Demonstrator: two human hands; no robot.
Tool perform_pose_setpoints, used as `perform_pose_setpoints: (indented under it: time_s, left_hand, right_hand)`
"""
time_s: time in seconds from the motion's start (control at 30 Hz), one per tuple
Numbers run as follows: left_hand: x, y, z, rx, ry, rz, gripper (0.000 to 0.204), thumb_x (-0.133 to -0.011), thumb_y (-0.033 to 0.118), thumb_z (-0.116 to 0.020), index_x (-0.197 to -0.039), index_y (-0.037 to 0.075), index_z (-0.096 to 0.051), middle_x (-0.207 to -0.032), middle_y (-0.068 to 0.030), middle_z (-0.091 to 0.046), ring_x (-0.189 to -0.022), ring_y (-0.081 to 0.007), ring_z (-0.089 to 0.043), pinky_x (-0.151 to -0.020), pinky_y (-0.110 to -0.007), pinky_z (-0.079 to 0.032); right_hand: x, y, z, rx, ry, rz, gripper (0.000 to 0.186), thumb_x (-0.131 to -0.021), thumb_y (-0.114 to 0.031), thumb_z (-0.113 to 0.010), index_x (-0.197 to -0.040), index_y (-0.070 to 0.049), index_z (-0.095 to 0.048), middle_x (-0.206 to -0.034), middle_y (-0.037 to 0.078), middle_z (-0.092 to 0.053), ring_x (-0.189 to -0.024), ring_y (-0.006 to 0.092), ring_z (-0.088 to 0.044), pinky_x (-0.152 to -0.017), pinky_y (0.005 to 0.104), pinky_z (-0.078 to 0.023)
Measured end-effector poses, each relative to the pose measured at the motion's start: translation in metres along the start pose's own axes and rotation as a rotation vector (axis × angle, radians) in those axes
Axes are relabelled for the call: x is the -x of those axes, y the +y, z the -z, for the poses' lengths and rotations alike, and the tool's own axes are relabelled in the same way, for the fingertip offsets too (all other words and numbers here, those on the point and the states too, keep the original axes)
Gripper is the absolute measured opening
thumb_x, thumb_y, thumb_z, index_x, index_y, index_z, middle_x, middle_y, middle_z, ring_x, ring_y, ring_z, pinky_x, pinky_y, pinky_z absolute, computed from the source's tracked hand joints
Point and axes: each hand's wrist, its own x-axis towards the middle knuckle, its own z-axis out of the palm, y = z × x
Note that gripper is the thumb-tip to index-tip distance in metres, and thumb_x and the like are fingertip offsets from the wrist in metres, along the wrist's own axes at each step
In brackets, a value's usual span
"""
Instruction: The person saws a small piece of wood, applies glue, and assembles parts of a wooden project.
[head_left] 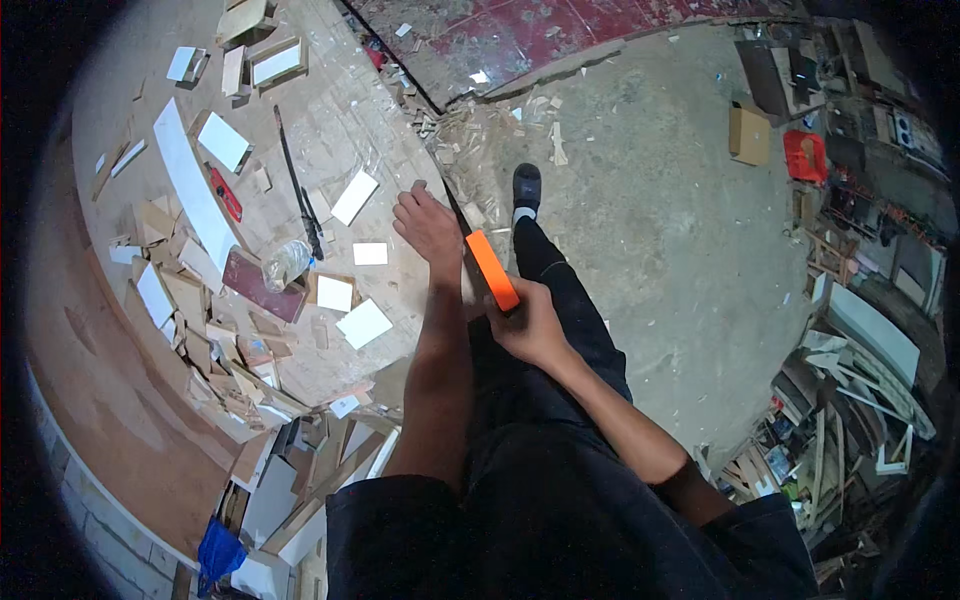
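Note:
At the near right edge of the worktable, my left hand rests with its fingers bent and slightly apart; I see nothing in it. My right hand is closed around the lower end of a bright orange, bar-shaped tool, just off the table edge. Its exact kind does not show. Close to my left hand lie white rectangular pieces of board: one tilted piece, a smaller piece and another piece.
A long white strip, a red utility knife, a dark thin rod and a clear plastic bag lie farther left. Wood offcuts pile up at the table's left. On the floor at right are a cardboard box and an orange-red container.

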Motion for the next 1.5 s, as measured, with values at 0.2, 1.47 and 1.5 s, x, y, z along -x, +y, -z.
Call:
perform_pose_setpoints:
  time_s: [0.2, 1.47, 1.5]
  left_hand:
    - [0.007, -0.006, 0.001, 0.087, -0.038, -0.101, 0.039, -0.077, 0.006, -0.056, -0.116, 0.007, -0.054, -0.099, -0.0105, -0.049, -0.093, -0.0292, -0.049, -0.078, -0.041, -0.037]
    - [0.007, -0.010, 0.008, 0.080, -0.066, 0.043, 0.035, -0.076, 0.012, -0.063, -0.110, 0.013, -0.056, -0.097, -0.0069, -0.050, -0.093, -0.0258, -0.051, -0.078, -0.039, -0.039]
    - [0.006, -0.009, 0.008, 0.083, -0.060, 0.033, 0.036, -0.076, 0.012, -0.063, -0.110, 0.014, -0.056, -0.097, -0.0067, -0.050, -0.093, -0.0259, -0.051, -0.078, -0.039, -0.039]
  right_hand:
    - [-0.001, -0.012, -0.002, -0.140, 0.064, -0.065, 0.007, -0.083, -0.003, -0.062, -0.086, 0.004, -0.061, -0.071, 0.019, -0.061, -0.067, 0.0141, -0.059, -0.063, 0.0321, -0.047]
    - [-0.029, -0.016, 0.002, 0.153, -0.043, -0.048, 0.009, -0.084, -0.004, -0.061, -0.085, 0.005, -0.059, -0.066, 0.002, -0.052, -0.066, 0.0073, -0.049, -0.059, 0.0288, -0.043]
    - [-0.036, -0.011, -0.001, 0.130, -0.006, -0.061, 0.011, -0.084, -0.003, -0.063, -0.078, 0.001, -0.054, -0.064, -0.001, -0.048, -0.062, 0.0067, -0.045, -0.055, 0.0274, -0.039]
